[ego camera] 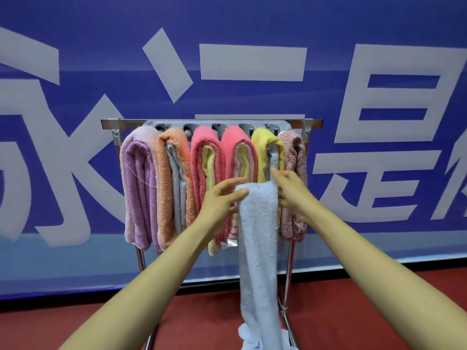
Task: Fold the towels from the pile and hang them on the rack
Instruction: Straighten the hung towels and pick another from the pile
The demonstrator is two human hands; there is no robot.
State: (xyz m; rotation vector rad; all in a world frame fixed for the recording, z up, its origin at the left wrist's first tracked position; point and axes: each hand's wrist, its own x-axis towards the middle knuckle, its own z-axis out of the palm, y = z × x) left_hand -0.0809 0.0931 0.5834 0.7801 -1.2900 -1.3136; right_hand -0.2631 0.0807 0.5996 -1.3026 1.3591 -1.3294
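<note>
Six folded towels already hang side by side on the rack, and the left grip and right grip both pinch the top of a long light-blue towel just in front of it, not yet hung, pile out of view.

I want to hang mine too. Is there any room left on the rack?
Hardly. It is packed side by side from the purple towel to the speckled towel, with the blue towel in front. Only short bare bar shows beyond those two.
</note>
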